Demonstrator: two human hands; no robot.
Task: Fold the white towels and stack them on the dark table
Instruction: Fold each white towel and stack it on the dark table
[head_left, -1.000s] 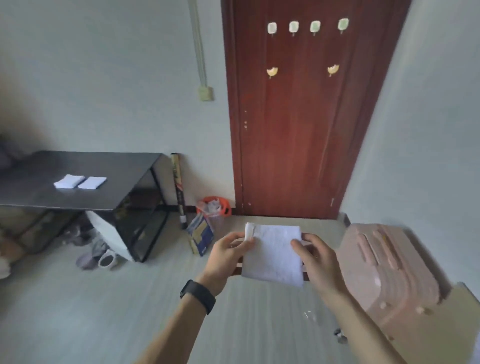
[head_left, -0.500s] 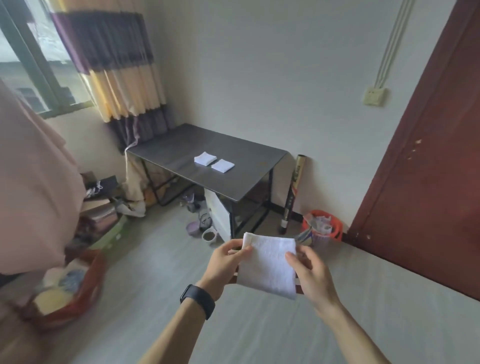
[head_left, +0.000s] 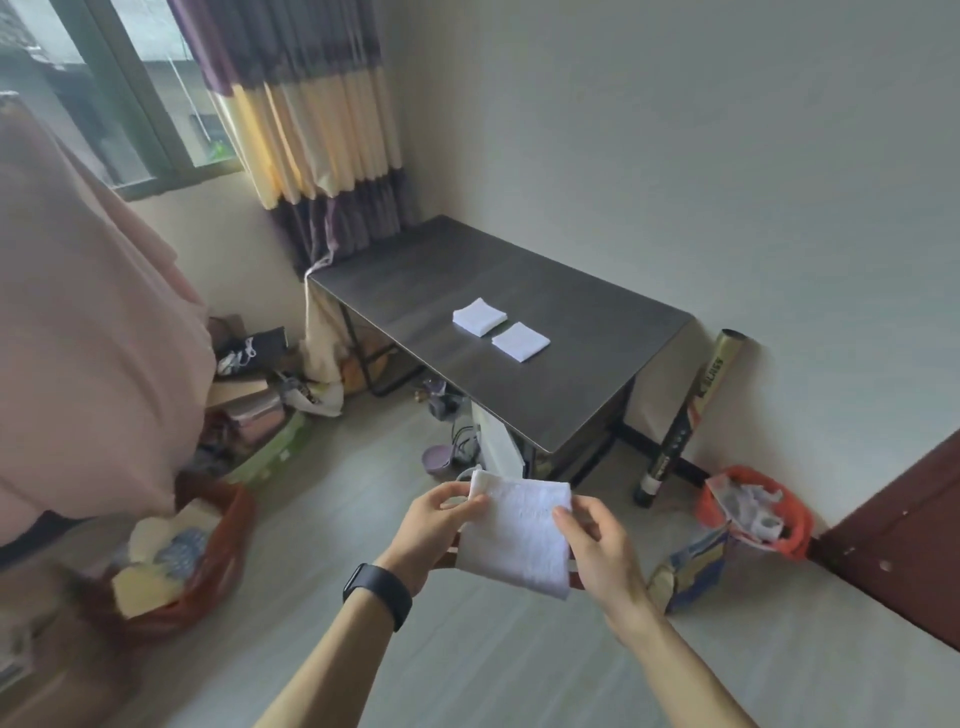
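Note:
I hold a folded white towel (head_left: 517, 535) in the air in front of me, over the floor. My left hand (head_left: 434, 535) pinches its left edge and my right hand (head_left: 602, 551) pinches its right edge. Ahead stands the dark table (head_left: 582, 364) against the wall. Two folded white towels lie side by side on its top: the far one (head_left: 479, 316) and the near one (head_left: 520, 340). The table's near corner is a short way beyond my hands.
An orange basket of cloths (head_left: 171, 561) sits on the floor at my left, under hanging pink fabric (head_left: 88, 332). A red bin (head_left: 753, 512), a tall tube (head_left: 685, 415) and a paper bag (head_left: 691, 571) stand right of the table. Clutter lies under the table. A dark red door (head_left: 904, 535) is at right.
My view has swung left, from the door toward the table and window, and the table is closer. Both hands still hold the towel the same way.

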